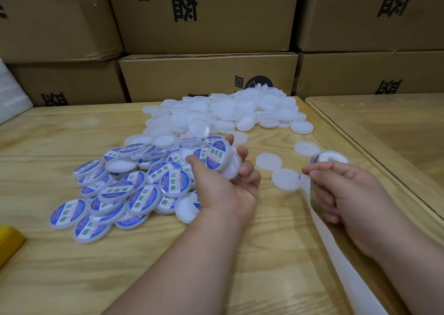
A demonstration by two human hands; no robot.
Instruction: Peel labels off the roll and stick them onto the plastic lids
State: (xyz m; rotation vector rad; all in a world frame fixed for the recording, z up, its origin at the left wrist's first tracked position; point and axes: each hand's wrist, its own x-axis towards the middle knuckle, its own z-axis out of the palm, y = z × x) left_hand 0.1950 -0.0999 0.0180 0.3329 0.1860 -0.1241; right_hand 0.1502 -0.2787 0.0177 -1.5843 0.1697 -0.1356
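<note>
From the head camera, the left hand (225, 189) sits near the middle of the light wooden desk (60, 254). Its grip is curled round a small stack of round white plastic lids (224, 159). The thumb is on the 9 o'clock side of the stack and the fingers are on the 3 o'clock side. The lid facing us has a blue and white round label with green writing.

The right hand (346, 189) is at 3 o'clock from the left hand, well apart from it. Its grip pinches the roll of labels (330, 157), which sits just past the fingertips at 12 o'clock. A long white strip of backing paper (336, 247) runs from under this hand toward 5 o'clock, down to the bottom edge.

Three bare white lids (286, 178) lie flat on the desk between the two hands.

At 9 o'clock from the left hand is a pile of lids with blue labels (115, 192), touching and lying over each other. At 12 o'clock is a big heap of plain white lids (228, 112).

Brown cardboard boxes (206, 74) with black writing are stacked behind the desk. A yellow thing (9, 242) pokes in at the left edge.
</note>
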